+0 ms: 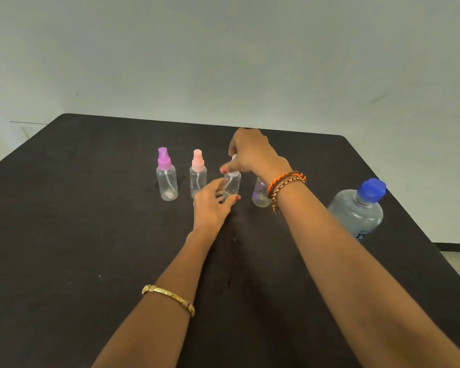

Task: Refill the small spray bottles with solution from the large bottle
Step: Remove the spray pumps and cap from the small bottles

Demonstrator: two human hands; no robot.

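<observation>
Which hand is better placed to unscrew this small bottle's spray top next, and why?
The right hand: it is already on the white spray top, while the left hand steadies the third small bottle at its base.

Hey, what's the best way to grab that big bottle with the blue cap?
Probably grip the large bottle around its clear round body below the blue cap, coming from its open right side with the right hand; it stands upright, apart from the small bottles.

Fourth small bottle's [260, 193] top behind wrist
</observation>
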